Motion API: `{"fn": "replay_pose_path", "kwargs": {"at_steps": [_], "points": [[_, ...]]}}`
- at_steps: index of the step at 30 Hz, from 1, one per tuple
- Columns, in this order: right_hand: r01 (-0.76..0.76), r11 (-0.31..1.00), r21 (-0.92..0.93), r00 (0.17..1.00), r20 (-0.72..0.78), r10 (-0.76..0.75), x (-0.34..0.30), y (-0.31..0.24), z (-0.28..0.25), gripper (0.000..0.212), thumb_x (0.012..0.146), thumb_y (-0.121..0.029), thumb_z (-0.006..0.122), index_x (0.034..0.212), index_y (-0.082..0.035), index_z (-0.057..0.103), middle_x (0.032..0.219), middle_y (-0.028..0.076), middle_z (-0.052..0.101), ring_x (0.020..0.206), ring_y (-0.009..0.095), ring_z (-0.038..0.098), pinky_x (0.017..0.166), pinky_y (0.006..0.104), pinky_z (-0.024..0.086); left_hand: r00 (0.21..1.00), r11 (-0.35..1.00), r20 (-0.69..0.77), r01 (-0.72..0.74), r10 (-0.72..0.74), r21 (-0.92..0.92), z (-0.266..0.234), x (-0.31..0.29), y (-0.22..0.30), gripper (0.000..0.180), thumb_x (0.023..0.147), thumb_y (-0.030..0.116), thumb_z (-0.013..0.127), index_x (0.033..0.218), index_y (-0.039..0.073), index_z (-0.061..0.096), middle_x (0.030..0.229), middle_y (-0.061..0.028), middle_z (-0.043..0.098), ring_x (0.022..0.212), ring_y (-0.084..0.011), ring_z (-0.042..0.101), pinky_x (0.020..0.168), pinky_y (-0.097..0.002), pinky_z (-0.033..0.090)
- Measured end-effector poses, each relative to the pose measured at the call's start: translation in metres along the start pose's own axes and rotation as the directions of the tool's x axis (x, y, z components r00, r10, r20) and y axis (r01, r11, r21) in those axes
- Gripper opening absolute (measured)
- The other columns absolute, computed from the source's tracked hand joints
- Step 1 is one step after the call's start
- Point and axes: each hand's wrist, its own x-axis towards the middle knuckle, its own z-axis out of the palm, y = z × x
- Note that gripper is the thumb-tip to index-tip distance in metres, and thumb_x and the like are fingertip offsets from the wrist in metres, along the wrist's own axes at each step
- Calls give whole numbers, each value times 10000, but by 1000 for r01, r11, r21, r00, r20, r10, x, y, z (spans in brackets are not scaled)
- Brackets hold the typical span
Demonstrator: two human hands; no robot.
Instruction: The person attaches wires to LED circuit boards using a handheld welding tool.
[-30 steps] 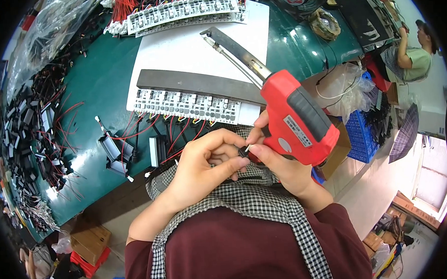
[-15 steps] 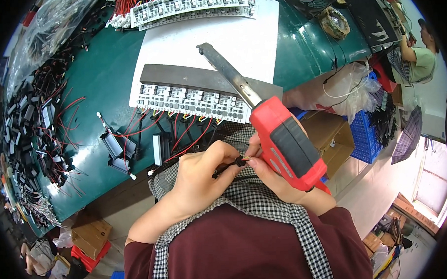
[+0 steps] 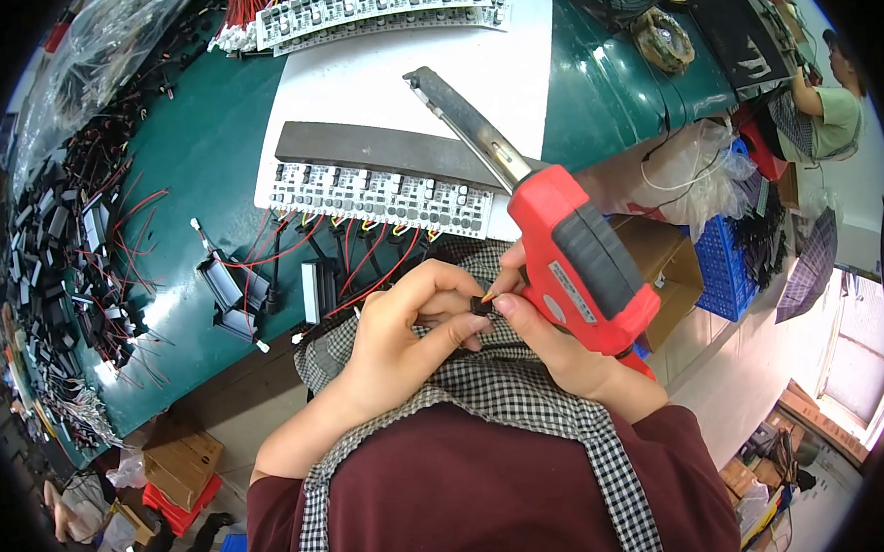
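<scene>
Between finger and thumb, my left hand (image 3: 397, 327) pinches a small black cable end (image 3: 481, 307) with short coloured wires at its tip. My right hand (image 3: 564, 355) is wrapped round a red and black soldering gun (image 3: 581, 255), its metal barrel pointing up and to the left. The right thumb and fingertip also meet at the coloured wires, close to the left fingertips. Just beyond my hands lies a row of white circuit boards (image 3: 379, 195) with red wires and black cables hanging off its near edge. A dark bar (image 3: 387, 148) lies along their far side.
Under the boards, a white sheet (image 3: 345, 88) covers part of the green table (image 3: 194, 139). More circuit boards (image 3: 381, 10) lie at the back. Black housings (image 3: 51, 244) and wires heap at the left. A roll (image 3: 663, 41) stands back right, above a blue crate (image 3: 725, 273). Another person (image 3: 834, 111) is far right.
The soldering gun has shifted slightly to the right and its tip has risen. Both hands have moved slightly, and the black cable end now shows more clearly between the fingertips.
</scene>
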Motion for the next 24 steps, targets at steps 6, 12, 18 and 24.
{"fn": "replay_pose_path", "kwargs": {"at_steps": [6,12,18,24], "points": [[-43,988,150,999,10,42,3,-4,1,292,867,26,547,1133,-33,441,881,66,541,813,100,533,705,239,453,995,995,79,63,-56,-78,-2,1,-1,199,869,-64,542,1044,-15,462,843,-109,652,742,-127,640,670,-241,519],[-10,980,197,995,101,-10,5,-5,-2,275,865,8,560,1105,-37,432,850,69,544,760,98,529,668,239,446,994,893,105,65,-20,-445,-1,1,-10,197,898,-34,509,1081,-13,440,863,-124,652,725,-126,621,645,-238,504],[45,998,37,998,-46,-43,5,3,-2,289,859,-6,579,1107,-34,432,874,62,534,789,98,533,670,242,447,994,965,89,91,-70,-247,-4,2,-2,188,887,-29,537,1058,-15,460,827,-99,642,725,-103,610,621,-222,492],[109,988,-110,994,8,-108,2,5,-10,817,777,120,607,1430,-34,139,1062,122,531,871,155,616,749,267,532,999,993,28,33,-30,-113,-2,1,-1,213,840,-61,595,1016,-9,486,795,-72,635,707,-88,611,600,-209,489]]}}
